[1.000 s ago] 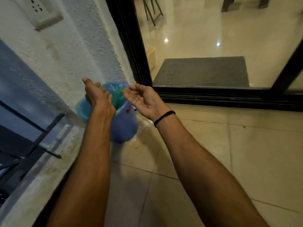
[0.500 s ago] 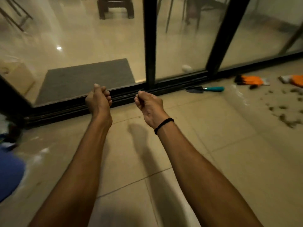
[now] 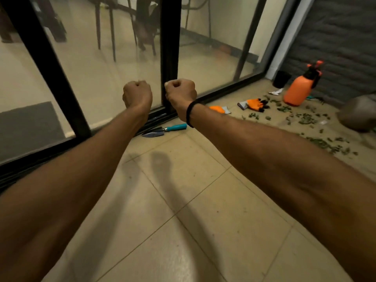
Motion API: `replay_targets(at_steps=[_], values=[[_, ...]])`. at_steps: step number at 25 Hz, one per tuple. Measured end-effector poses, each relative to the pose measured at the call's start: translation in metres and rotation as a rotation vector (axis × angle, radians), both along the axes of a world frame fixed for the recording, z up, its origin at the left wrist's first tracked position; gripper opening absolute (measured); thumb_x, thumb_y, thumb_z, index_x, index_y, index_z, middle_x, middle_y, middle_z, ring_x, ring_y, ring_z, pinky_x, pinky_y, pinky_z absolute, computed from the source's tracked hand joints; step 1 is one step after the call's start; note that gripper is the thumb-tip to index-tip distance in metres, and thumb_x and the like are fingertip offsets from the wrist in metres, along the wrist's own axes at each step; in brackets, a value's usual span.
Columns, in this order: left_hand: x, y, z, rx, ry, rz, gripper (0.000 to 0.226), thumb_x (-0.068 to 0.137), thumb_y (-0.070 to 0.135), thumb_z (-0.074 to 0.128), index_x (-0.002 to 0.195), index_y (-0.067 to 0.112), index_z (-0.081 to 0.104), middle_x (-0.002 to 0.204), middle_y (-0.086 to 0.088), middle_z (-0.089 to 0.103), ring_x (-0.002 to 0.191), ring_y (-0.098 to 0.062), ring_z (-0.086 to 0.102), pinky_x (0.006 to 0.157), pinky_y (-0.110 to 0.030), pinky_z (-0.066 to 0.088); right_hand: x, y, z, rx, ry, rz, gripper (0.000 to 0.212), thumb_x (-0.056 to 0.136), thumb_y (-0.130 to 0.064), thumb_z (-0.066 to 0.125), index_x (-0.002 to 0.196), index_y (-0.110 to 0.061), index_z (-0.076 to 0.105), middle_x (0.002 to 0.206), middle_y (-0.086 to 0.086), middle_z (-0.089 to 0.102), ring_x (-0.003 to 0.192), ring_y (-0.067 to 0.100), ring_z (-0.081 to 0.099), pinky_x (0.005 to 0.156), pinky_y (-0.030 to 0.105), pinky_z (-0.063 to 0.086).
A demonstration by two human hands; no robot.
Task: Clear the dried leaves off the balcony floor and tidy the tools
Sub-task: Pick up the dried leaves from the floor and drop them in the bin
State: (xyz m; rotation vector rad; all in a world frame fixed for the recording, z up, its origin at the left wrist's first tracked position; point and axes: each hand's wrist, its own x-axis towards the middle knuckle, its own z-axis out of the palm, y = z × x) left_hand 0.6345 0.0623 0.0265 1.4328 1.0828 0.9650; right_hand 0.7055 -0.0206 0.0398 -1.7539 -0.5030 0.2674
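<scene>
Both arms stretch forward over the tiled balcony floor. My left hand (image 3: 137, 94) and my right hand (image 3: 180, 90) are curled into fists side by side in the air, and neither holds anything. Dried green leaves (image 3: 305, 119) lie scattered on the tiles at the right. A trowel with a teal handle (image 3: 162, 131) lies by the sliding door track below my hands. An orange and black glove (image 3: 255, 104) lies near the leaves, and a second orange glove (image 3: 218, 109) shows just past my right wrist. An orange spray bottle (image 3: 299, 90) stands by the grey wall.
The black-framed glass sliding door (image 3: 171, 47) runs along the far side, with chairs and a grey mat (image 3: 26, 127) inside. A small black pot (image 3: 281, 78) stands in the corner. A brown rounded object (image 3: 359, 115) sits at the right edge.
The view has swung right, away from the blue bin, bringing the leaves, gloves and spray bottle into sight. Both hands went from open over the bin to closed fists.
</scene>
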Motion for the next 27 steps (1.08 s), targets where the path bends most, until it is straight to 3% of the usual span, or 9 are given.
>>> replay_targets(at_steps=[3, 6, 10, 13, 17, 20, 22, 24, 27], values=[[0.063, -0.032, -0.007, 0.052, 0.091, -0.079, 0.036, 0.096, 0.035, 0.046, 0.09, 0.011, 0.071, 0.088, -0.009, 0.073, 0.086, -0.029, 0.07, 0.078, -0.04, 0.057, 0.043, -0.031, -0.031, -0.013, -0.079, -0.045, 0.012, 0.094, -0.021, 0.062, 0.087, -0.016, 0.07, 0.086, 0.0, 0.071, 0.084, 0.017, 0.066, 0.073, 0.031, 0.053], [0.109, -0.071, -0.047, 0.135, 0.259, -0.189, 0.037, 0.097, 0.034, 0.046, 0.093, 0.009, 0.072, 0.091, -0.01, 0.072, 0.087, -0.028, 0.068, 0.071, -0.035, 0.053, 0.067, -0.069, -0.096, 0.042, 0.055, -0.24, 0.015, 0.093, -0.019, 0.06, 0.09, -0.008, 0.07, 0.091, 0.007, 0.071, 0.088, 0.022, 0.064, 0.073, 0.027, 0.044], [0.147, -0.129, -0.088, 0.144, 0.419, -0.375, 0.035, 0.1, 0.033, 0.046, 0.095, 0.008, 0.07, 0.097, -0.014, 0.071, 0.092, -0.03, 0.067, 0.086, -0.045, 0.057, 0.087, -0.138, -0.166, 0.048, 0.244, -0.435, 0.018, 0.095, -0.02, 0.058, 0.089, -0.007, 0.07, 0.09, 0.009, 0.071, 0.086, 0.025, 0.063, 0.074, 0.032, 0.048], [0.172, -0.167, -0.101, 0.237, 0.57, -0.543, 0.034, 0.102, 0.032, 0.047, 0.097, 0.005, 0.068, 0.1, -0.016, 0.07, 0.096, -0.031, 0.065, 0.087, -0.046, 0.056, 0.106, -0.204, -0.207, 0.013, 0.274, -0.528, 0.017, 0.095, -0.023, 0.062, 0.09, -0.009, 0.07, 0.089, 0.007, 0.071, 0.084, 0.021, 0.063, 0.074, 0.031, 0.05], [0.201, -0.217, -0.124, 0.38, 0.665, -0.716, 0.035, 0.102, 0.033, 0.051, 0.096, 0.003, 0.067, 0.1, -0.016, 0.068, 0.095, -0.032, 0.062, 0.078, -0.038, 0.05, 0.133, -0.315, -0.255, -0.197, 0.223, -0.606, 0.012, 0.097, -0.023, 0.059, 0.1, -0.015, 0.068, 0.107, 0.007, 0.064, 0.096, 0.024, 0.061, 0.084, 0.034, 0.052], [0.225, -0.267, -0.161, 0.445, 0.702, -0.887, 0.027, 0.099, 0.03, 0.059, 0.103, 0.005, 0.066, 0.106, -0.017, 0.069, 0.101, -0.035, 0.063, 0.079, -0.037, 0.05, 0.145, -0.415, -0.266, -0.465, 0.172, -0.692, 0.03, 0.096, -0.015, 0.056, 0.125, -0.012, 0.061, 0.126, 0.011, 0.056, 0.116, 0.029, 0.053, 0.097, 0.033, 0.043], [0.233, -0.309, -0.194, 0.411, 0.689, -1.029, 0.026, 0.096, 0.027, 0.064, 0.113, 0.007, 0.066, 0.109, -0.015, 0.07, 0.102, -0.033, 0.064, 0.085, -0.037, 0.052, 0.14, -0.475, -0.271, -0.628, 0.177, -0.759, 0.039, 0.093, -0.016, 0.058, 0.131, -0.012, 0.056, 0.132, 0.013, 0.053, 0.12, 0.029, 0.05, 0.099, 0.032, 0.04], [0.232, -0.347, -0.225, 0.389, 0.674, -1.149, 0.033, 0.094, 0.02, 0.066, 0.124, 0.007, 0.064, 0.113, -0.016, 0.07, 0.103, -0.031, 0.066, 0.091, -0.036, 0.052, 0.134, -0.512, -0.275, -0.719, 0.202, -0.747, 0.027, 0.092, -0.017, 0.061, 0.119, -0.018, 0.056, 0.129, 0.015, 0.051, 0.112, 0.025, 0.049, 0.095, 0.033, 0.04], [0.23, -0.387, -0.261, 0.527, 0.688, -1.34, 0.05, 0.095, 0.015, 0.063, 0.143, 0.01, 0.05, 0.133, -0.018, 0.055, 0.112, -0.032, 0.06, 0.099, -0.037, 0.049, 0.136, -0.528, -0.281, -0.919, 0.167, -0.603, 0.014, 0.092, -0.015, 0.062, 0.09, -0.014, 0.048, 0.114, 0.017, 0.051, 0.094, 0.023, 0.047, 0.072, 0.028, 0.037]])
